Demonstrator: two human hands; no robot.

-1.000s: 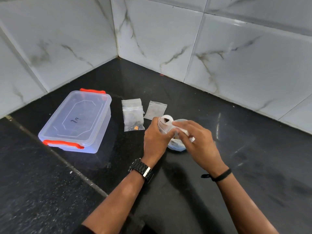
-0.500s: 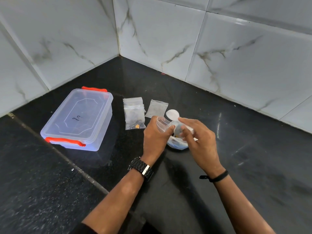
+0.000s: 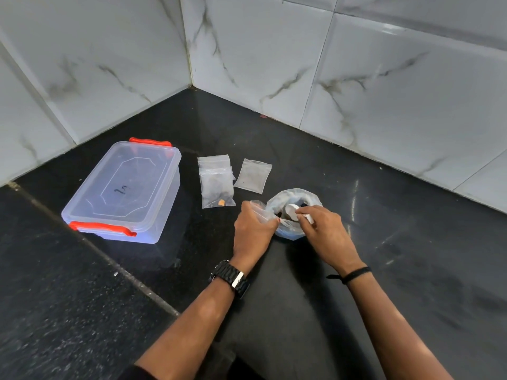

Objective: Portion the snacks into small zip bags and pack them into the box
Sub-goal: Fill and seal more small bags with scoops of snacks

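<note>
Altogether one box, one spoon, two hands

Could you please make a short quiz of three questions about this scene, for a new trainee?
1. True or false: the lid of the clear box with orange latches is off.
2. Which hand holds the white spoon? A) left hand B) right hand C) neither
3. Fill the gap: the spoon's bowl sits over the open mouth of the large ____ bag.

Key
1. False. The lid is on the box.
2. B. The right hand grips the spoon's handle, while the left hand holds a small zip bag beside it.
3. Snack. Dark pieces show inside it. A filled small bag and an empty one lie on the counter behind.
</note>
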